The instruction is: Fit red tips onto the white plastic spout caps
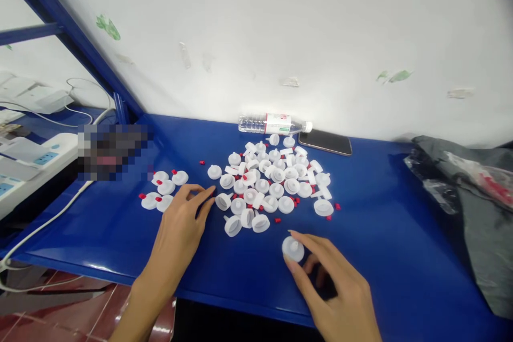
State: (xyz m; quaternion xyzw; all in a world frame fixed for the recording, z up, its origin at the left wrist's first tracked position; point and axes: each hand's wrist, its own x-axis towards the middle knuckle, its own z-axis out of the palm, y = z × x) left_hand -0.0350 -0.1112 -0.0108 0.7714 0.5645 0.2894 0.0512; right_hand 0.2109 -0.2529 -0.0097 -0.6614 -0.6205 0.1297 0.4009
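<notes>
Blue tabletop [232,272] is bearing heaped white spouted caps [276,190]; the right hand [352,294] is pinching one cap [293,250] by its rim, presumably leaving the spout unobstructed; the left hand [184,219], fingertips nearly together, is hovering beside the heap, grip unclear.

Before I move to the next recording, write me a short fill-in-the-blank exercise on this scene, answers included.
1. The right hand holds a round part whose color is ____.
2. The small pieces scattered around the pile are colored ____.
3. The bottle by the wall lies on its ____.
4. The phone lies beside the capped end of the ____.

Missing words: white; red; side; bottle.
</notes>
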